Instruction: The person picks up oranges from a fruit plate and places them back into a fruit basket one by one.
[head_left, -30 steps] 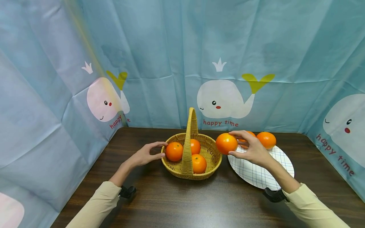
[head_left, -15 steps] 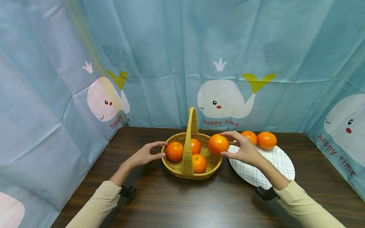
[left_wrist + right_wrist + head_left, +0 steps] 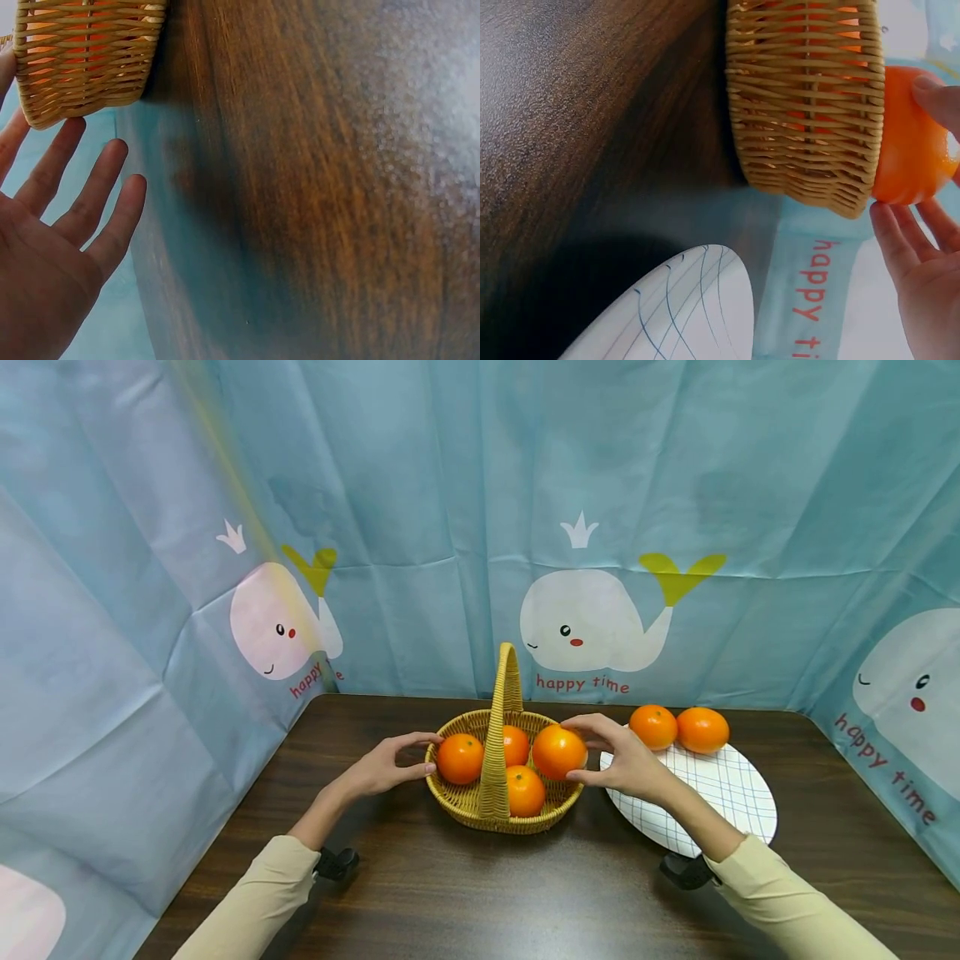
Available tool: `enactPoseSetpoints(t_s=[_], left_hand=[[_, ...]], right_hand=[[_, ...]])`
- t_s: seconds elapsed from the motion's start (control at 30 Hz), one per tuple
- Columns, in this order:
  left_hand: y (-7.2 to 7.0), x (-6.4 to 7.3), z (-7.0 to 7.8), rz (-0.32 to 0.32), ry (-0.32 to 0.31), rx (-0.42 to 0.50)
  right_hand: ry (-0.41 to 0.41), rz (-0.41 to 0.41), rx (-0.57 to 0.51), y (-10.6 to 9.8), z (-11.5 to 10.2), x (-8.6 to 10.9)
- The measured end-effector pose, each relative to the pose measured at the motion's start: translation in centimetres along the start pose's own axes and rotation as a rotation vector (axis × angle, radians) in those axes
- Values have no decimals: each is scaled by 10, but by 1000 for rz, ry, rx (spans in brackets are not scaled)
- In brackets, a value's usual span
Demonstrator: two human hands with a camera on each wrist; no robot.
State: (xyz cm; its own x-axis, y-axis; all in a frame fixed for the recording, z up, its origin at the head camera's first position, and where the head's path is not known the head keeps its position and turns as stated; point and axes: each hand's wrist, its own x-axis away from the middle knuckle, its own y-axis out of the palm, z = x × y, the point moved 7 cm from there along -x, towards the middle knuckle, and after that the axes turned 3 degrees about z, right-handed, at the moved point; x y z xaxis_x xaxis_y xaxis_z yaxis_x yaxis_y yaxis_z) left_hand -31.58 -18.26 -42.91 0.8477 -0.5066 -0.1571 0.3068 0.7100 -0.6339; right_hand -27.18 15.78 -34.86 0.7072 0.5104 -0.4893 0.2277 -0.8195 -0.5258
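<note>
My right hand [image 3: 626, 764] grips an orange [image 3: 558, 752] between thumb and fingers at the right end of a yellow wicker basket [image 3: 517, 827]. In the right wrist view that orange bulges just above the basket's rim, thumb on one side and fingertips on the other. My left hand [image 3: 381, 768] rests its thumb and index fingertip at the basket's left rim. Its other fingers spread out, nearly straight, in the left wrist view. Inside the basket lie a left orange [image 3: 460, 758], a back orange [image 3: 515, 746] partly behind the handle [image 3: 492, 768], and a front orange [image 3: 525, 791].
To the right lies a white plate [image 3: 720, 793] with a blue grid pattern. Two oranges, a nearer-left one [image 3: 653, 727] and a right one [image 3: 702, 730], sit at its back edge. A whale-print curtain [image 3: 420, 610] stands behind the dark wooden table [image 3: 480, 893].
My right hand has carried its orange leftward and down, from beside the plate into the basket's right end. My left hand has stayed at the rim.
</note>
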Motion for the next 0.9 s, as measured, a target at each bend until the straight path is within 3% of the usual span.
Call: enactPoseSetpoints(t_s=[0.13, 0.3, 0.47, 0.7, 0.9], left_hand=[[0, 0, 2, -1, 4, 1], [0, 0, 1, -6, 7, 3], [0, 0, 1, -8, 12, 9], [0, 0, 1, -6, 6, 12], [0, 0, 0, -9, 3, 17]], right_hand=[[-24, -15, -8, 3, 3, 1], [-34, -17, -13, 1, 23, 7], [-14, 13, 2, -12, 40, 16], [-20, 49, 49, -32, 42, 31], [24, 77, 97, -49, 45, 46]])
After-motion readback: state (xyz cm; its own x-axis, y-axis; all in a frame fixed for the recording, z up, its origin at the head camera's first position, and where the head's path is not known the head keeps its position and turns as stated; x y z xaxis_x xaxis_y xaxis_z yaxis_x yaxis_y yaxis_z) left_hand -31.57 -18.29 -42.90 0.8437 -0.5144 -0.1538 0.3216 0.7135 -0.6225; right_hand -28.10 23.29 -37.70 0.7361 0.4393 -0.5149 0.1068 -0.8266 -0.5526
